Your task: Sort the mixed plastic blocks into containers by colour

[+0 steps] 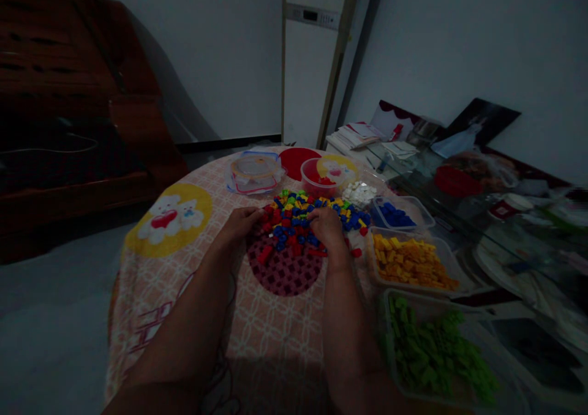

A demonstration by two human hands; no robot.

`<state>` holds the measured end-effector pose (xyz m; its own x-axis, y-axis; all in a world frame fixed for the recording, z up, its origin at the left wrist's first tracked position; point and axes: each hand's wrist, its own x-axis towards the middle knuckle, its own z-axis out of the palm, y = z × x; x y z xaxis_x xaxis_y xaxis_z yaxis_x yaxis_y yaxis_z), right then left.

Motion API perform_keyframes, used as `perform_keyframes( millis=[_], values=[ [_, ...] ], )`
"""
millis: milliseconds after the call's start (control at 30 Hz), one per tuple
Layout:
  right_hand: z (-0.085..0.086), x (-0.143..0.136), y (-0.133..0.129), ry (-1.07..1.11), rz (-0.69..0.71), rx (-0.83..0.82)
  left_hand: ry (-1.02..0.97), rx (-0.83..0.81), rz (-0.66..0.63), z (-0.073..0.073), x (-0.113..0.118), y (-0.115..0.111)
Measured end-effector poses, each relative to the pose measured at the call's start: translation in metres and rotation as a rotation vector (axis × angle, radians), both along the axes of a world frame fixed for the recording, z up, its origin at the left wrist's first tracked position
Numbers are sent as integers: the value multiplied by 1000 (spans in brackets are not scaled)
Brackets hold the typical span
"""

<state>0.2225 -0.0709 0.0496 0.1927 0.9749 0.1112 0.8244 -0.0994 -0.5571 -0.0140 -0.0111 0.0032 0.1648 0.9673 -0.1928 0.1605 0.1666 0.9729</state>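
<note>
A mixed pile of toy bricks [287,219] lay mid-worktop [271,335]; the left hand [242,223] was at its left edge, the right hand [327,225] over its right part, fingers bent; whether either grasped a brick could not be told. Blue bricks [395,215], yellow bricks [408,262] and green bricks [432,351] sat in separate containers to the right.

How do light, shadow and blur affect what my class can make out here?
Head view: dim overall, with the reddish wooden bench sunk in gloom and a shadow darkening the near part of the pink patterned cloth; head view: the pile of small multicoloured plastic bricks shows its colours, but single bricks are hard to separate, and right-edge clutter looks smeared.
</note>
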Motion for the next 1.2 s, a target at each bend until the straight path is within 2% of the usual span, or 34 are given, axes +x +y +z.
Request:
perform_keyframes(
  millis=[133, 267, 333, 433, 567, 667, 1000, 1200],
  values=[
    [-3, 6, 2, 268, -48, 84, -5, 18, 30, 1, 2, -3],
    [-3, 13, 3, 720, -232, 186, -10, 15, 29, 4, 3, -5],
    [-3, 19, 3, 906, -328, 297, -9, 11, 24, 5, 3, -5],
    [-4, 37, 3, 1084, -480, 555, -12, 17, 26, 5, 3, -5],
    [-7, 69, 1, 1106, -716, 878, -13, 21, 34, 5, 3, -6],
    [-9, 86, -4, 1107, -824, 976, 5, 0, 37, 6, 3, -6],
    [-17, 96, -9, 1082, -895, 970, 4, 4, 42, 5, 3, -5],
    [-24, 100, -9, 957, -853, 920, -21, 17, 36, 5, 3, -4]
  ],
)
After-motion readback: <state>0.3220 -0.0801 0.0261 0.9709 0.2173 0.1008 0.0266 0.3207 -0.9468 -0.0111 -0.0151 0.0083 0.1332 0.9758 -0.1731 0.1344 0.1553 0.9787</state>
